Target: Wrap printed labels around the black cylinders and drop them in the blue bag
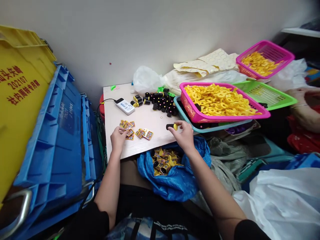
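My right hand (184,135) pinches a small black cylinder with a yellow end (171,126) above the front edge of the white table (157,141). At the left of the table my left hand (118,139) has its fingertips closed on a small colourful printed label (129,132). Similar labels lie in a loose pile (125,124) beside those fingers. Two small stacks of labels (148,134) rest between my hands. Farther back is a heap of black cylinders (163,103), several with a pink dot or a yellow end.
A pink basket of yellow rings (187,106) sits over a teal tray (212,128) on the right. A blue bag (175,186) holding labelled cylinders hangs open below the table. Blue crates (60,133) stand left. Another person's arm (303,106) shows at far right.
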The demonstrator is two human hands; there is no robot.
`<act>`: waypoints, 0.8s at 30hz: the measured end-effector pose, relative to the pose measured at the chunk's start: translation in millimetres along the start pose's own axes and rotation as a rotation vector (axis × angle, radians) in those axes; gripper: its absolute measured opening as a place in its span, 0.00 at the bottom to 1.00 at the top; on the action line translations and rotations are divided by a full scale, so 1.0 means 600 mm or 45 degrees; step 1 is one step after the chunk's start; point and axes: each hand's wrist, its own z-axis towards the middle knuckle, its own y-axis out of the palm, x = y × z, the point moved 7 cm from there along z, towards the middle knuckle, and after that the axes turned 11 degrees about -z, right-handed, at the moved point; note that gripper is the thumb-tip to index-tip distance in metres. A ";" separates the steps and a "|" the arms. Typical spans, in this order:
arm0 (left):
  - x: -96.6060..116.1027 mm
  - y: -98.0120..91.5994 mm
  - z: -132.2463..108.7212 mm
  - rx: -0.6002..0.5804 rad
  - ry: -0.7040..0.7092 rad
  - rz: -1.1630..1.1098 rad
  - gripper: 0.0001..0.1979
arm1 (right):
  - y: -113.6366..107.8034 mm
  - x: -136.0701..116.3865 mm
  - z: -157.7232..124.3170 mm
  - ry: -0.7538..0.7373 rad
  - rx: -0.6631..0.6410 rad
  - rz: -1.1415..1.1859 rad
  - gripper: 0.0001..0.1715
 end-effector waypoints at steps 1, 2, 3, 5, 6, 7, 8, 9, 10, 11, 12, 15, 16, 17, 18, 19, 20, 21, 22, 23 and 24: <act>-0.005 -0.002 0.000 -0.024 -0.056 -0.081 0.14 | -0.001 0.002 -0.005 0.013 -0.008 0.024 0.21; -0.010 -0.001 -0.001 -0.064 -0.100 -0.153 0.17 | 0.000 0.003 -0.009 0.024 -0.019 0.044 0.21; -0.014 0.002 -0.001 -0.113 -0.124 -0.199 0.20 | 0.002 0.003 -0.014 0.034 -0.032 0.062 0.22; -0.019 0.007 -0.004 -0.209 -0.122 -0.190 0.22 | 0.008 0.001 -0.023 0.043 -0.055 0.091 0.22; -0.019 0.009 -0.005 -0.244 -0.100 -0.146 0.21 | 0.011 -0.001 -0.028 0.043 -0.063 0.105 0.22; -0.019 0.011 -0.007 -0.273 -0.069 -0.090 0.18 | 0.014 -0.004 -0.031 0.039 -0.071 0.119 0.22; -0.017 0.011 -0.009 -0.293 -0.038 -0.032 0.15 | 0.016 -0.006 -0.034 0.036 -0.078 0.134 0.23; -0.015 0.010 -0.011 -0.303 -0.014 0.014 0.13 | 0.019 -0.007 -0.037 0.035 -0.083 0.149 0.23; -0.012 0.008 -0.013 -0.310 -0.001 0.042 0.11 | 0.021 -0.009 -0.039 0.035 -0.087 0.163 0.24; -0.009 0.006 -0.013 -0.315 0.021 0.067 0.10 | 0.022 -0.009 -0.040 0.035 -0.088 0.174 0.24; -0.003 0.002 -0.011 -0.308 0.063 0.109 0.11 | 0.024 -0.009 -0.042 0.037 -0.088 0.184 0.24; 0.015 -0.028 0.009 -0.092 0.253 0.346 0.14 | 0.032 -0.008 -0.047 0.048 -0.100 0.196 0.25; 0.016 -0.041 0.018 0.029 0.285 0.442 0.15 | 0.036 -0.007 -0.050 0.051 -0.113 0.200 0.25; 0.013 -0.053 0.028 0.135 0.281 0.520 0.16 | 0.040 -0.007 -0.052 0.053 -0.131 0.205 0.25; 0.006 -0.061 0.037 0.201 0.254 0.557 0.17 | 0.046 -0.007 -0.054 0.055 -0.152 0.211 0.25; -0.002 -0.065 0.045 0.217 0.228 0.562 0.17 | 0.051 -0.008 -0.057 0.056 -0.175 0.219 0.25; -0.010 -0.064 0.051 0.199 0.210 0.541 0.15 | 0.056 -0.009 -0.059 0.059 -0.195 0.226 0.25; -0.017 -0.062 0.056 0.165 0.207 0.506 0.14 | 0.061 -0.010 -0.061 0.064 -0.211 0.232 0.25; -0.022 -0.060 0.057 0.137 0.215 0.469 0.12 | 0.065 -0.011 -0.062 0.070 -0.223 0.238 0.24; -0.025 -0.060 0.058 0.124 0.221 0.437 0.12 | 0.068 -0.012 -0.063 0.075 -0.232 0.247 0.24; -0.028 -0.061 0.057 0.127 0.218 0.412 0.12 | 0.071 -0.013 -0.064 0.081 -0.238 0.258 0.24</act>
